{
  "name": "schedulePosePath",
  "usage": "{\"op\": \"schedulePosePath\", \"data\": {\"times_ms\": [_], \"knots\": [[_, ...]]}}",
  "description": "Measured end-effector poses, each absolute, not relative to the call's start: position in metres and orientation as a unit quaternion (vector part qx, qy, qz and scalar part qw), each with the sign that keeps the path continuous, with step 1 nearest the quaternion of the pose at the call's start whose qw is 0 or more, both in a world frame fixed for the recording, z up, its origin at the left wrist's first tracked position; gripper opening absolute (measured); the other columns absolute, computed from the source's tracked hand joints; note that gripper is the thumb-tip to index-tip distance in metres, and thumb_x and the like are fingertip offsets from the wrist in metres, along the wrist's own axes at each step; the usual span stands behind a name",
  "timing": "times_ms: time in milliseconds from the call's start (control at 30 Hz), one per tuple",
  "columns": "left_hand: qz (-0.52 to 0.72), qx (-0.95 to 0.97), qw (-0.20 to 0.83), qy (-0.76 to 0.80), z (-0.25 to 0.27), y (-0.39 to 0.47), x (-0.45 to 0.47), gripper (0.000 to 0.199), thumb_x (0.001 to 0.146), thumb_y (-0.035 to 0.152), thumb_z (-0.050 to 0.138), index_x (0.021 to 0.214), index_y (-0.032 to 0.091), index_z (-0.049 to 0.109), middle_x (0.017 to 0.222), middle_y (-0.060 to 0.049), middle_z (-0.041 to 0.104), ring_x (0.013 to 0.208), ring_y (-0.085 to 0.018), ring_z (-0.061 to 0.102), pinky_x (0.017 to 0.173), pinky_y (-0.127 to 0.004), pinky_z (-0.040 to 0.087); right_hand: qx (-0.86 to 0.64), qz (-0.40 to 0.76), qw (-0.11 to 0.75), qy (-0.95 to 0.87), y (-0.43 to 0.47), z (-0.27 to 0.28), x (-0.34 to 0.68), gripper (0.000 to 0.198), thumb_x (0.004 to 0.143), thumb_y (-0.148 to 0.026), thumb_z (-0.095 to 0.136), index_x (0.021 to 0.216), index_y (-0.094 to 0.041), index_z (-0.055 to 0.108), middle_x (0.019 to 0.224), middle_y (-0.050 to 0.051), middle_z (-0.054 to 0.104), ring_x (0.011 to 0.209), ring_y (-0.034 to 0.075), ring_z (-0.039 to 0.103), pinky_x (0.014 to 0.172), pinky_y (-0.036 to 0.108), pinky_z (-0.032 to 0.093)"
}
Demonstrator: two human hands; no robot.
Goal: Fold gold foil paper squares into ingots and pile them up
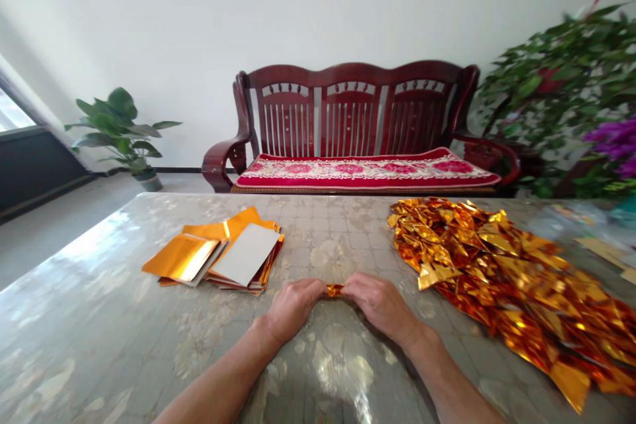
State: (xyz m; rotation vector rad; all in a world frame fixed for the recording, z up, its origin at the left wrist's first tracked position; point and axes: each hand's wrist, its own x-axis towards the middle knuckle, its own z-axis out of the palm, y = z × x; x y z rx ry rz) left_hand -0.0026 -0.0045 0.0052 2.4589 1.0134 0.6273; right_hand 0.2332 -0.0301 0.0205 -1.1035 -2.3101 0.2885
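Observation:
Between my two hands is a small piece of gold foil paper (334, 290), rolled or folded narrow, just above or on the table. My left hand (297, 305) pinches its left end, and my right hand (377, 305) pinches the right end. Most of the piece is hidden by the fingers. To the left lies a loose stack of flat gold foil sheets (183, 255), with a pale grey backing side (248, 253) facing up on one of them. A long heap of folded gold foil pieces (477, 258) spreads over the right side.
The table (199, 358) has a glossy, patterned clear cover. At its right edge lie a clear plastic bag (561, 218) and tan strips (603, 252). Beyond stand a dark red wooden bench (348, 126), a potted plant (122, 126) and leafy plants (561, 73).

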Motion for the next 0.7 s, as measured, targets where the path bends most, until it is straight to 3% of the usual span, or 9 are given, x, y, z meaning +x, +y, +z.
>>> {"op": "schedulePosePath", "data": {"times_ms": [267,700], "knots": [[0.241,0.868,0.24,0.361,0.01,-0.006,-0.001,0.023,0.099,0.02,0.045,0.098,0.023,0.068,0.094,-0.002,0.073,0.087,-0.014,0.068,0.081,-0.021,0.05,-0.406,0.145,0.32,-0.844,-0.03,0.012,0.229,0.026,0.096,-0.016,0.049,0.098,-0.022,0.073,0.091,0.004,0.072,0.085,0.015,0.067,0.078,0.026,0.053],[0.233,0.877,0.207,0.367,0.005,-0.005,0.0,0.025,0.101,0.023,0.043,0.093,0.024,0.067,0.083,0.0,0.071,0.077,-0.013,0.065,0.072,-0.02,0.048,-0.401,0.161,0.342,-0.835,-0.031,0.009,0.224,0.025,0.097,-0.017,0.051,0.099,-0.025,0.075,0.092,0.003,0.073,0.086,0.014,0.068,0.078,0.026,0.054]]}}
